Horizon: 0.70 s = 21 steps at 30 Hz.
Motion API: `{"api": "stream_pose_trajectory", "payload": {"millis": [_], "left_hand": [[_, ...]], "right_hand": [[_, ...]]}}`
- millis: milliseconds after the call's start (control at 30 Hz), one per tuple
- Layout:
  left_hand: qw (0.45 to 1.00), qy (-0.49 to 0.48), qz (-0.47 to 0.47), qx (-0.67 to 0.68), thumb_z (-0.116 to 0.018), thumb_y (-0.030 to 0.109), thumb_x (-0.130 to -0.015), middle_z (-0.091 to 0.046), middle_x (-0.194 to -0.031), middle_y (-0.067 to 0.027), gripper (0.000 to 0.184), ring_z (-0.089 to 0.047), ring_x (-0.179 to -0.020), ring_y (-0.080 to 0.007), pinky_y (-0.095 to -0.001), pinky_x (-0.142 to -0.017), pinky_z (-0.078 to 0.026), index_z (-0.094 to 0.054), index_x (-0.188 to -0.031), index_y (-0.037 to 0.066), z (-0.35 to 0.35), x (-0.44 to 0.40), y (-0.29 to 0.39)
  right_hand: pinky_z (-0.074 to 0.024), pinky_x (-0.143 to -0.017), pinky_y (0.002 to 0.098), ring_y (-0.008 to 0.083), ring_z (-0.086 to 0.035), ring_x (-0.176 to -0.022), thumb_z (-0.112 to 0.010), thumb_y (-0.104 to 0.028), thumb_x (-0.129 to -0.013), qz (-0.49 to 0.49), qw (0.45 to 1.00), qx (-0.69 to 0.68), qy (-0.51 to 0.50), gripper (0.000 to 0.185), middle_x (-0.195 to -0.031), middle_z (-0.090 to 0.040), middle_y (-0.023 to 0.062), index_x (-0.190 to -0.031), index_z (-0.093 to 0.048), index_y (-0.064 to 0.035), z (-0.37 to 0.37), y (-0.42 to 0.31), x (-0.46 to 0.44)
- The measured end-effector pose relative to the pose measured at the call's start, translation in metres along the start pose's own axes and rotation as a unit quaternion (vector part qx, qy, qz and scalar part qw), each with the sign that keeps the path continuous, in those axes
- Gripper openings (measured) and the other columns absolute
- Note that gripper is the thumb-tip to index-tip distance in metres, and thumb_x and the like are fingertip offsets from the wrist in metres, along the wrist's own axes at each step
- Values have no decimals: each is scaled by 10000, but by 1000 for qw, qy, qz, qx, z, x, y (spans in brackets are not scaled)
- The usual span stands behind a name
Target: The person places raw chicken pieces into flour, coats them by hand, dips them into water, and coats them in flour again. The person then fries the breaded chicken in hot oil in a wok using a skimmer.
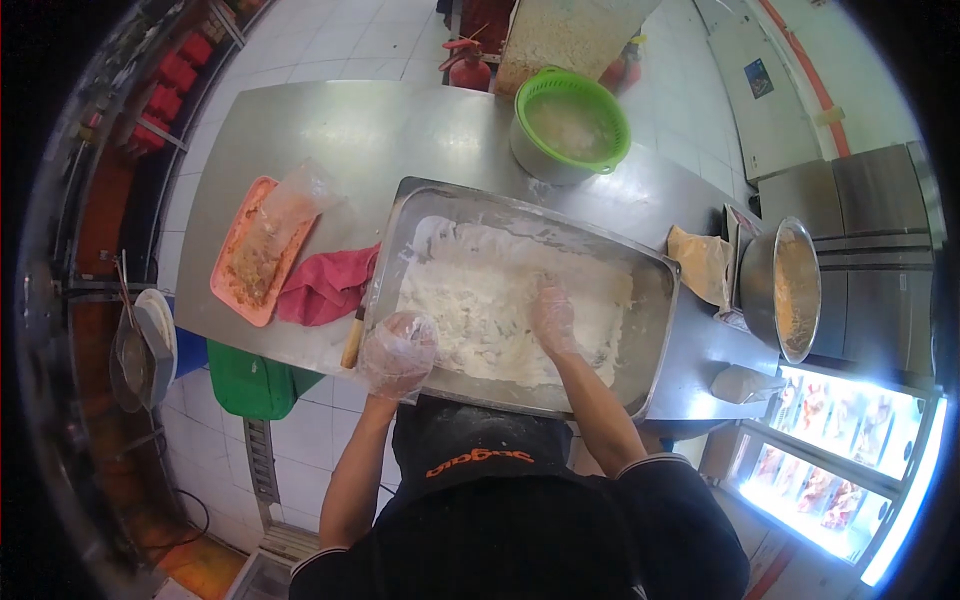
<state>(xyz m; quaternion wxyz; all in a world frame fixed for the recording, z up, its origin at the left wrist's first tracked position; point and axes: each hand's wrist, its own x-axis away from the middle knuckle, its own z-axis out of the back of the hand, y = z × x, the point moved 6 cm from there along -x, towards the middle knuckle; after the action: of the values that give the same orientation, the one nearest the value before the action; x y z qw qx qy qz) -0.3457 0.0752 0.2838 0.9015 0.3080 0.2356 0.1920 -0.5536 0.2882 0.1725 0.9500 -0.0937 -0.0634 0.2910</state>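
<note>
A deep metal tray (655, 345) holds white flour with lumpy, coated pieces in it. My right hand (552, 315) is in the flour right of the tray's middle, its fingertips partly hidden by flour, so its grip is unclear. At the tray's lower left corner is my left hand (399, 350), in a loose clear plastic glove. Its fingers are blurred inside the plastic, and whether it holds anything is not visible. A wooden handle (353, 340) lies beside the tray's left edge, close to my left hand.
A pink tray (228, 262) with a plastic bag and a red cloth (325, 287) lie left. Behind stands a pot with a green basket (618, 118). At right are a yellowish cloth (698, 262), a steel bowl (760, 290) and a lit display fridge (840, 420).
</note>
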Motion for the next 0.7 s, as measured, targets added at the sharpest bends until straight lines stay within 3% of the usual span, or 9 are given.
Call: {"api": "stream_pose_trajectory", "payload": {"millis": [67,200,267,367,400,467,533,667,700], "left_hand": [[1000,2,-2,2,-706,154,-805,-656,-902,-134,195,-633,-830,-362,-450,-749,-521,-659,-979,80,-1,3,-3],[1000,-25,1,-17,-700,154,-814,-660,-897,-128,183,-636,-823,-358,-444,-745,-524,-660,-979,87,2,-3,4],[1000,3,-23,-21,-713,116,-764,-645,-859,-125,161,-646,-758,-345,-448,-658,-529,-644,-908,93,4,-4,4],[1000,4,14,-3,-719,108,-754,-645,-861,-120,174,-646,-763,-345,-448,-653,-527,-645,-911,100,9,-9,11],[1000,4,15,-1,-719,108,-754,-645,-861,-120,174,-646,-763,-345,-448,-653,-527,-645,-911,100,8,-8,8],[1000,3,11,8,-727,112,-745,-647,-866,-115,198,-648,-770,-344,-446,-662,-528,-651,-928,103,2,-3,1],[1000,3,-3,11,-731,117,-742,-651,-873,-114,211,-651,-775,-345,-445,-663,-530,-655,-938,105,3,-4,2],[1000,5,-5,-12,-738,134,-736,-666,-901,-113,240,-658,-787,-342,-441,-674,-535,-663,-961,107,5,-4,4],[1000,8,-5,-15,-738,134,-736,-666,-901,-113,240,-658,-787,-342,-441,-674,-535,-663,-961,107,5,-2,1]], "right_hand": [[-536,-868,441,340,-667,-1028,-618,-138,-854,15,999,50,11,287,-1051,-704,167,-1133,-660,-86,-12,4,-2],[-543,-857,429,345,-681,-992,-614,-136,-837,-8,1000,24,0,277,-1008,-711,188,-1083,-684,-30,10,11,-10],[-565,-736,441,391,-706,-827,-681,-270,-861,-111,990,-31,-87,309,-945,-725,210,-1045,-707,-23,18,27,-17],[-555,-703,385,295,-720,-792,-739,-281,-830,-84,970,-213,-75,341,-892,-738,181,-1020,-719,1,89,15,-19],[-555,-703,385,295,-720,-792,-739,-281,-830,-85,971,-212,-76,341,-892,-738,181,-1020,-719,1,110,12,-23],[-542,-689,325,179,-685,-743,-747,-241,-840,-55,951,-305,9,346,-814,-729,96,-1084,-718,2,160,7,-44],[-543,-695,335,166,-695,-739,-739,-245,-840,-94,921,-377,-33,328,-866,-742,127,-1088,-728,-30,191,10,-75],[-510,-699,256,101,-646,-747,-706,-241,-875,-70,884,-454,86,305,-823,-701,56,-1074,-719,-10,236,9,-151],[-519,-735,278,132,-668,-775,-698,-253,-865,-55,929,-352,97,320,-848,-714,75,-1092,-716,-28,239,11,-178]]}}
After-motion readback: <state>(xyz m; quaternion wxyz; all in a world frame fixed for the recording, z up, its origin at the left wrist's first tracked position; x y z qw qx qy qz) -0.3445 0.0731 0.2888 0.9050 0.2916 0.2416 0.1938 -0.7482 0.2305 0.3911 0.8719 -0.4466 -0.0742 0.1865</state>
